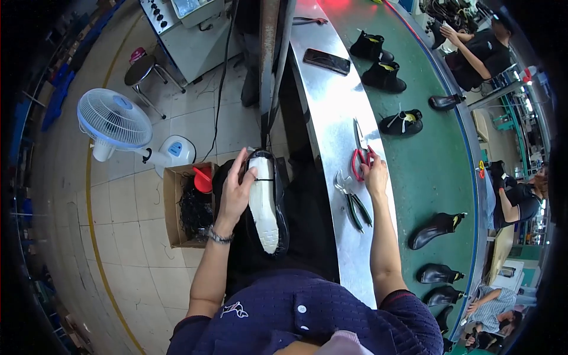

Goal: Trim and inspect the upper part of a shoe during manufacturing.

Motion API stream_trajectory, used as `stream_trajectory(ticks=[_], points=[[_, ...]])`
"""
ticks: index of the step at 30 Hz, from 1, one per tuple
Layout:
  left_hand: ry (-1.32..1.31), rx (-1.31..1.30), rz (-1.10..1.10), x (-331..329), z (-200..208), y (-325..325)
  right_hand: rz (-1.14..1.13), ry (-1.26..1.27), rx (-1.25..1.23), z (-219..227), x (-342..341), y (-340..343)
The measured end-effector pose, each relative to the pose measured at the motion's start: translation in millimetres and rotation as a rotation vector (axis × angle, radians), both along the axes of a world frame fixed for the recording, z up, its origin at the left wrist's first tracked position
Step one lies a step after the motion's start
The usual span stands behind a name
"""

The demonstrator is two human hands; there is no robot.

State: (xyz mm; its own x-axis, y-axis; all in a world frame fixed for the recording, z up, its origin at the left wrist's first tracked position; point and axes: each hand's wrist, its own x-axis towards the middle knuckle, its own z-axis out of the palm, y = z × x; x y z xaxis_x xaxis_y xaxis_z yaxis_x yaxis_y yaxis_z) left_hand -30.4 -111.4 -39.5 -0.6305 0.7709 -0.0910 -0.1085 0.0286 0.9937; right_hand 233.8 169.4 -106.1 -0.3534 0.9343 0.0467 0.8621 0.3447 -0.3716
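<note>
A black shoe (pixel 280 219) lies in my lap with its pale underside (pixel 264 207) up. A thin dark strap or cord crosses that underside near the upper end. My left hand (pixel 238 188) grips the shoe's left side, the thumb on the pale face. On the metal ledge to the right, my right hand (pixel 376 175) has its fingers closed at the handles of red-handled scissors (pixel 358 160); the blades point away from me. Just below the scissors lie pincers (pixel 353 202) with dark green handles, apart from my hand.
A cardboard box (pixel 173 207) with black scraps and a red container (pixel 203 180) stands left of my legs. A fan (pixel 118 121) and stool (pixel 139 71) are beyond. A phone (pixel 326 61) lies on the ledge. Black boots (pixel 402 123) line the green conveyor (pixel 390 195); people work across it. A post (pixel 269 65) rises ahead.
</note>
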Motion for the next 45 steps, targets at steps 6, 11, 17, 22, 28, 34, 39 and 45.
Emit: stream_trajectory(ticks=[6,11,17,22,28,34,39,45], points=[[0.126,-0.183,0.109,33.9,18.0,-35.1,-0.077,0.576,-0.839,36.2,15.0,-13.7],[0.29,-0.189,0.133,41.6,5.5,-29.9,0.076,0.842,-1.221,114.7,-4.3,-128.4],[0.293,-0.173,0.163,43.0,4.0,-28.5,0.342,0.593,-1.738,159.2,-14.3,-192.8],[0.348,-0.152,0.201,45.2,0.5,-27.7,0.182,0.554,-1.712,164.1,-47.5,-211.6],[0.33,-0.171,0.203,43.8,4.4,-28.1,0.211,0.584,-1.547,134.5,-56.5,-224.5],[0.652,-0.151,0.268,35.8,18.3,-19.6,0.241,0.491,-1.176,127.4,-45.9,-238.2],[1.072,-0.125,0.354,19.5,25.3,-4.2,0.217,0.521,-0.911,131.2,-28.8,-213.0],[1.058,-0.048,0.47,27.5,15.9,-3.0,0.093,0.216,-0.265,104.4,-19.2,-134.5]])
